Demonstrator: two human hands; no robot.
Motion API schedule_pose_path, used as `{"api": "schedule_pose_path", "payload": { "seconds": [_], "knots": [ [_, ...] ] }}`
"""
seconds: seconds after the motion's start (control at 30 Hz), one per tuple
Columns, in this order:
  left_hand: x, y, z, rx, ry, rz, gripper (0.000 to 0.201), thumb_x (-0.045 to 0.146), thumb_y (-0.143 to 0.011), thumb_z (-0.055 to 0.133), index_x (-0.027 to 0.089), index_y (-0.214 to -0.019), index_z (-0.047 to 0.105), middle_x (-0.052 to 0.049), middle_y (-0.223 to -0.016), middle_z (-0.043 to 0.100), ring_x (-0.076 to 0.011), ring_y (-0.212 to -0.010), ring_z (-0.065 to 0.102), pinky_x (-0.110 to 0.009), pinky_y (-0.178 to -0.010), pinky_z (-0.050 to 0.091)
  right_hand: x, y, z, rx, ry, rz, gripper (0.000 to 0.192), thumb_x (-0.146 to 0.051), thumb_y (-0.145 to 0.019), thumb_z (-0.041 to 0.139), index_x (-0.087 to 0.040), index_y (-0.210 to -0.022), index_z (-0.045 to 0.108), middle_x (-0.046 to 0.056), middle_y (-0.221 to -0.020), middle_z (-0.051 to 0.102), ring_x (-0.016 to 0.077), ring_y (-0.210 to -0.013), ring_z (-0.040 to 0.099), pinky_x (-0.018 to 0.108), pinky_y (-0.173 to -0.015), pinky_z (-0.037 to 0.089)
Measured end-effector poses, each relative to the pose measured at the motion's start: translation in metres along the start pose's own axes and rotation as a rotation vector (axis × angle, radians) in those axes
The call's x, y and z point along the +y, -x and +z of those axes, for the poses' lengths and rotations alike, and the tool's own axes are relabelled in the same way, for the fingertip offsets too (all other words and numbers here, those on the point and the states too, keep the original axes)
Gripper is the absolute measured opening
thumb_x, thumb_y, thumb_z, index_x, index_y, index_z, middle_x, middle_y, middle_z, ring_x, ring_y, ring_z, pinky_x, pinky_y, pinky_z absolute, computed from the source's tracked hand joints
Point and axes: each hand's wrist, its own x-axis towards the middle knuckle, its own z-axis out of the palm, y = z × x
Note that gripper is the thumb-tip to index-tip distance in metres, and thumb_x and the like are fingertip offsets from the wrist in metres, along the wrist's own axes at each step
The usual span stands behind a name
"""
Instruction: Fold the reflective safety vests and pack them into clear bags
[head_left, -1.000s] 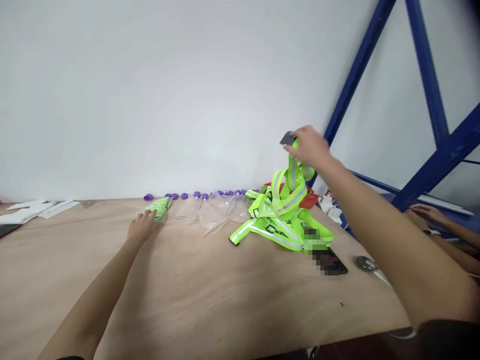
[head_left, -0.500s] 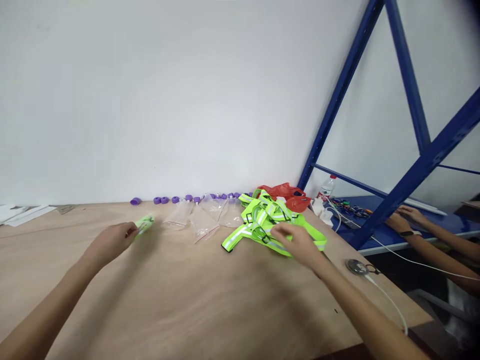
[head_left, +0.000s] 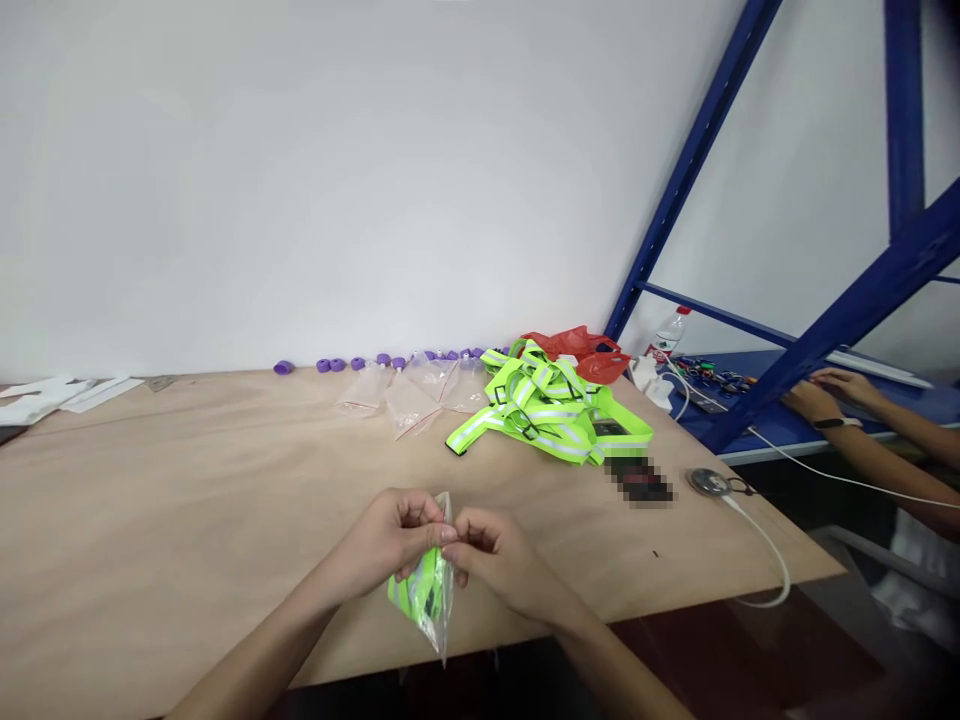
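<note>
We pinch the top edge of the small clear bag (head_left: 429, 592) with our left hand (head_left: 394, 535) and right hand (head_left: 491, 550), above the counter (head_left: 187, 500) edge. It seems light, soft, slippery; holding the rim suits best.

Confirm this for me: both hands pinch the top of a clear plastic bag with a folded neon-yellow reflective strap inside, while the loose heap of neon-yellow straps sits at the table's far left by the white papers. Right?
Not quite. The head view shows the heap of neon-yellow reflective straps at the far right of the wooden table, beside the red plastic bag, not by the white papers. The rest holds: left hand and right hand pinch the top of the clear plastic bag.
</note>
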Motion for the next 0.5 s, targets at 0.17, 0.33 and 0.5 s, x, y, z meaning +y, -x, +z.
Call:
{"api": "schedule_pose_path", "payload": {
  "seconds": [0.17, 0.33, 0.5],
  "knots": [
    [0.011, -0.010, 0.000, -0.140, -0.028, 0.080, 0.042, 0.055, -0.076, 0.072, 0.016, -0.072, 0.058, 0.006, -0.051, 0.049, -0.0053, -0.041, 0.036, -0.019, -0.041, 0.027, -0.004, 0.018, -0.027, 0.019, 0.018, -0.067, 0.037, -0.052, -0.087, 0.063, -0.020, -0.070, 0.055, -0.002, -0.067, 0.058, 0.0135, -0.067, 0.055, 0.026, -0.067, 0.045],
    [0.025, -0.009, -0.006, -0.050, -0.108, 0.163, 0.041, 0.054, -0.084, 0.064, 0.015, -0.070, 0.060, 0.007, -0.051, 0.042, -0.0060, -0.046, 0.033, -0.020, -0.045, 0.025, 0.002, 0.022, -0.043, 0.288, 0.191, -0.162, 0.025, -0.034, -0.088, 0.058, -0.021, -0.069, 0.050, 0.008, -0.099, 0.067, 0.0209, -0.094, 0.064, 0.026, -0.067, 0.050],
    [0.019, -0.023, 0.011, 0.016, -0.035, 0.182, 0.043, 0.057, -0.084, 0.062, 0.017, -0.073, 0.053, 0.007, -0.050, 0.043, -0.0072, -0.044, 0.039, -0.020, -0.045, 0.029, 0.003, 0.026, -0.045, 0.376, 0.475, -0.222, 0.010, -0.023, -0.088, 0.052, -0.022, -0.091, 0.062, 0.013, -0.139, 0.055, 0.0264, -0.120, 0.060, 0.024, -0.059, 0.053]
  ]
}}
